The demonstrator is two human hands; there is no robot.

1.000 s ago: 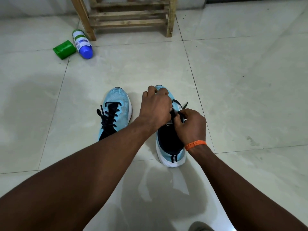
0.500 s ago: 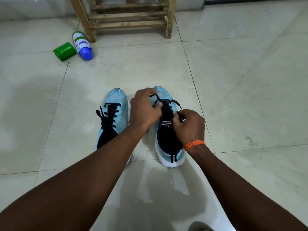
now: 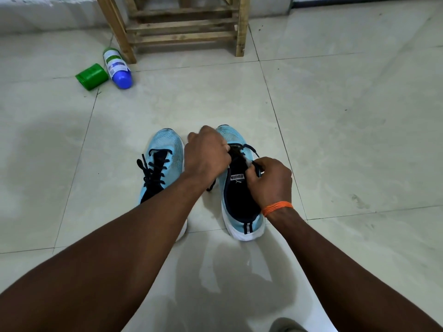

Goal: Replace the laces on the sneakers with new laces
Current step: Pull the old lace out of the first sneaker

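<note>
Two of a pair stand side by side on the tiled floor [image 3: 335, 140], toes toward twelve o'clock: the left sneaker [image 3: 165, 161], laced, and at its three o'clock the right sneaker [image 3: 242, 212]. Over the right one, the left hand [image 3: 206, 154] curls its fingers round the dark lace [image 3: 249, 148] near the front eyelets. The right hand [image 3: 271, 180], an orange band [image 3: 276, 208] on its wrist, pinches the same lace at three o'clock of the tongue.

At eleven o'clock a green container [image 3: 92, 76] and a blue-capped bottle [image 3: 117, 68] lie on their sides, touching; their contents cannot be told. A wooden rack [image 3: 182, 27] stands at twelve o'clock by the wall [image 3: 48, 15].
</note>
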